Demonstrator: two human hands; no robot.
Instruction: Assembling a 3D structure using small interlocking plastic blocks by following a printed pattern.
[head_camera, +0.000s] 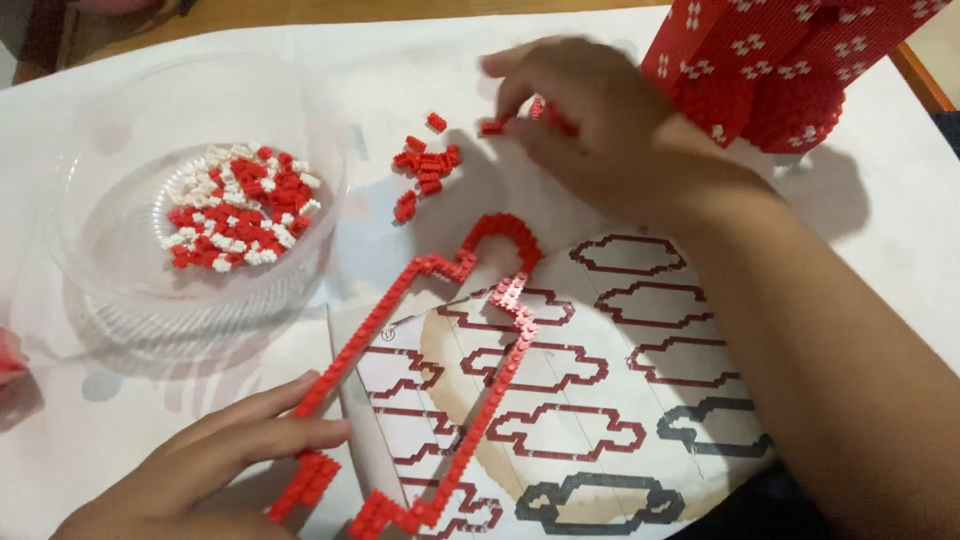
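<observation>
a: hands on both ends of the table. left hand lies flat near the bottom edge, fingers stretched out and resting on the red brick outline, a thin open frame of tiny bricks that runs from beside that hand up to a curved hook in the middle.

b: so not clenched round it?

a: no, the fingers press on its lower left leg, loosely spread, nothing closed in the palm. the frame lies across the instruction sheet, which shows rows of red and dark outline shapes.

b: and the right hand?

a: up at the top, reaching across. fingertips pinched together at a few small red bricks; it's blurred, so i can't tell for sure how many it grips.

b: what's around it?

a: loose red bricks in a small heap just left of that hand, on the white table cover. clear plastic bowl far left, holding a mix of red and white pieces. top right, a tall red brick model with white flower-like dots, right beside the right wrist.
</observation>
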